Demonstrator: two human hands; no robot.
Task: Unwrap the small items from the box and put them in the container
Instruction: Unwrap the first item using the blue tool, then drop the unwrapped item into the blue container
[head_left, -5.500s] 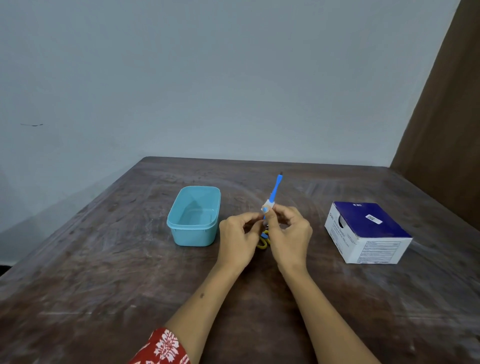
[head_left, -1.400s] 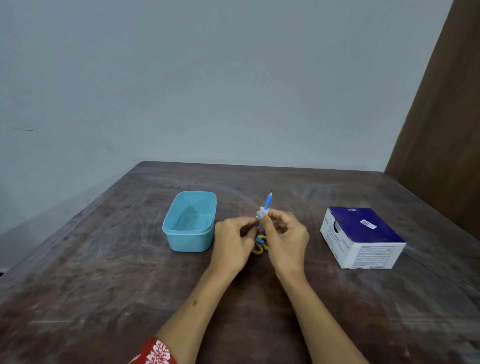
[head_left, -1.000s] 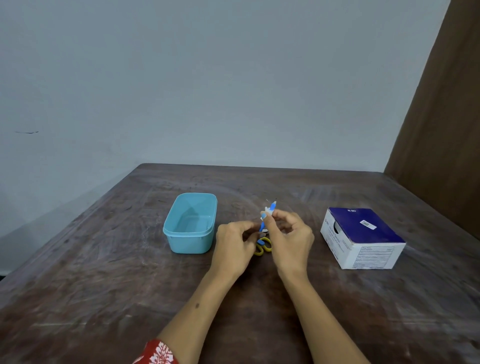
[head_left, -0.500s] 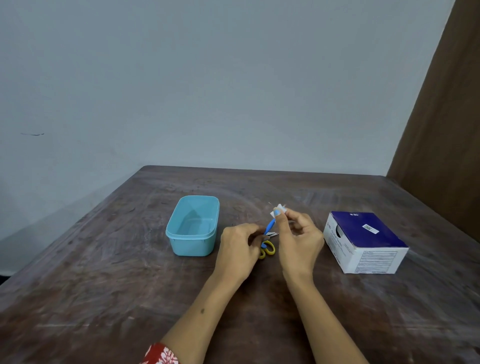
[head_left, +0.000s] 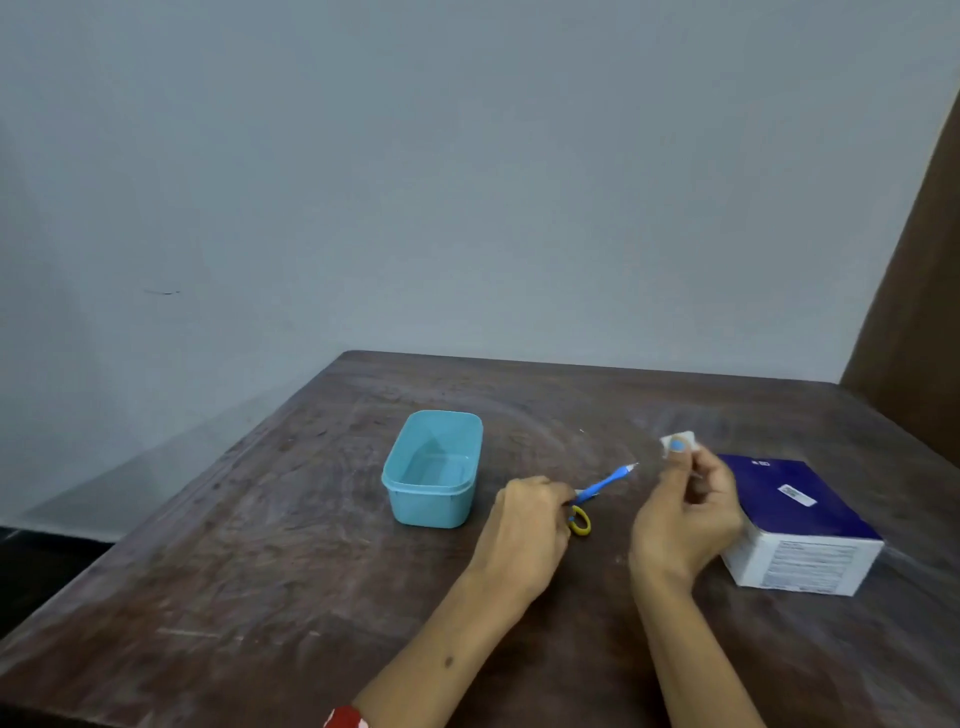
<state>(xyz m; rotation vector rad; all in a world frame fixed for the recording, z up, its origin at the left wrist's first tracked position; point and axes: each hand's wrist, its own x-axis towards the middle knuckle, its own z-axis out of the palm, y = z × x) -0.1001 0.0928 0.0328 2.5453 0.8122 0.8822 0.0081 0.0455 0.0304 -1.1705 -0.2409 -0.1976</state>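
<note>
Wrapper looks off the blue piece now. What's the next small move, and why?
Probably carry the blue item in the left hand leftward and drop it into the teal container. It looks bare, while the right hand pinches the white wrapper apart from it. The container sits just left of that hand.

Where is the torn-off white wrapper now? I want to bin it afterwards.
In the head view the white wrapper is pinched in the right hand, raised above the table, just left of the blue-topped box.
</note>
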